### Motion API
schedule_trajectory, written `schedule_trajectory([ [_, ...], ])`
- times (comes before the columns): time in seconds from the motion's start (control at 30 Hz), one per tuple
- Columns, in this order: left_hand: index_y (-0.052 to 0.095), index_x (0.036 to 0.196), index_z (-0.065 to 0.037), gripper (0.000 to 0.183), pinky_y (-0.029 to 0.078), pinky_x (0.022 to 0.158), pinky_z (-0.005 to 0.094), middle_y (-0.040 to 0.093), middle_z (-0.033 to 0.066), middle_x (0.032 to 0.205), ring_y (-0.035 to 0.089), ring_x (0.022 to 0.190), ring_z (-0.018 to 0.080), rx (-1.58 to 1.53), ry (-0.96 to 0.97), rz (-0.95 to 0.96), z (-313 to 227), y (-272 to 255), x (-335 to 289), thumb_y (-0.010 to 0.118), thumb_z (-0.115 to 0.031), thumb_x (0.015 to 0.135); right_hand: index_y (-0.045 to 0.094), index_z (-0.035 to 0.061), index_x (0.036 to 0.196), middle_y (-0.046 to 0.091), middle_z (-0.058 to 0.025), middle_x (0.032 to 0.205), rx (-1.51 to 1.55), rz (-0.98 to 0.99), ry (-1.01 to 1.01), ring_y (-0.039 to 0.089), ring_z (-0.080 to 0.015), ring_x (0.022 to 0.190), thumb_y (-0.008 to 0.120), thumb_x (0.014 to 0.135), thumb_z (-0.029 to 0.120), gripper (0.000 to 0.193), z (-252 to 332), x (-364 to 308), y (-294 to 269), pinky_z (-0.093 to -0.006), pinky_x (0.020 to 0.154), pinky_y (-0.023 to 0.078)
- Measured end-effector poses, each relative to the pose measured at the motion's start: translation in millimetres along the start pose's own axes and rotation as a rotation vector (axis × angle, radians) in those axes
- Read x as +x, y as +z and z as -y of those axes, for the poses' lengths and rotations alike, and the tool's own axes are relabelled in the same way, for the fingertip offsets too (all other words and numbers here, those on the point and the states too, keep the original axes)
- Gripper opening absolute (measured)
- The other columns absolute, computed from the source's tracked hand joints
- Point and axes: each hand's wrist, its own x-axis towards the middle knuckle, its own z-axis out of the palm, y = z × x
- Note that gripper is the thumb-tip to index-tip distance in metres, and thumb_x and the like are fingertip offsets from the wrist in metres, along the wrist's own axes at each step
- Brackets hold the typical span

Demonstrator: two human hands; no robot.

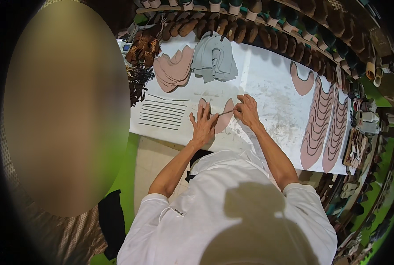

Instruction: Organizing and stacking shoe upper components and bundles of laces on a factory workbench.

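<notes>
A pink U-shaped shoe-upper piece (225, 122) lies on the white table near its front edge, partly covered by my left hand (203, 126). That hand rests on the piece with its fingers spread, its thumb close to one end of a thin dark strip (225, 113). My right hand (248, 112) is closed, with thumb and fingertips pinching the strip's other end at the piece's right side. The strip runs across the piece's curved opening. Left of my hands, several similar dark strips (161, 114) are laid out in rows.
Behind my hands stand stacks of pink pieces (174, 68) and grey pieces (214, 57). Overlapping pink pieces with dark-lined curves (316, 126) run down the right side; a single pink piece (301, 81) lies above. Racks of shoes (276, 40) border the table (267, 84). A blurred person is at left.
</notes>
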Motion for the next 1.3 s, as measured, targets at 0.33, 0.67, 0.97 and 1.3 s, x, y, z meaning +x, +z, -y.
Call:
schedule_trajectory([
  [0.33,0.064,0.139,-0.028,0.058,0.013,0.11,0.082,0.017,0.0139,0.173,0.018,0.156,0.0421,0.08,0.039,-0.027,-4,3,1,0.073,-0.013,0.084,0.078,0.0052,0.084,0.061,-0.0171,0.137,0.019,0.003,-0.029,0.044,-0.0431,0.139,0.075,0.076,0.019,0.016,0,10,-2,-0.0542,0.117,0.03],
  [0.67,0.059,0.143,-0.029,0.068,0.012,0.112,0.0801,0.015,0.0117,0.174,0.017,0.157,0.0408,0.033,0.02,-0.038,-8,6,6,0.077,-0.008,0.081,0.078,0.0061,0.088,0.062,-0.0152,0.135,-0.028,0.035,-0.065,0.045,-0.0394,0.138,0.076,0.077,0.022,0.019,-1,19,-2,-0.0524,0.117,0.031],
  [0.97,0.058,0.145,-0.028,0.065,0.015,0.109,0.0816,0.021,0.0136,0.171,0.02,0.155,0.0411,0.113,0.051,-0.051,-4,17,2,0.075,-0.012,0.085,0.078,0.0058,0.087,0.062,-0.0154,0.136,-0.019,0.05,-0.097,0.046,-0.0388,0.137,0.077,0.077,0.021,0.018,-2,27,-4,-0.0522,0.117,0.031],
  [1.3,0.063,0.138,-0.022,0.05,0.014,0.112,0.0793,0.021,0.0139,0.172,0.021,0.156,0.0403,0.082,0.026,-0.046,-14,13,10,0.071,-0.013,0.09,0.075,0.0044,0.085,0.063,-0.0148,0.132,-0.021,0.03,-0.139,0.047,-0.0369,0.135,0.076,0.077,0.015,0.013,2,30,-4,-0.0516,0.117,0.031],
])
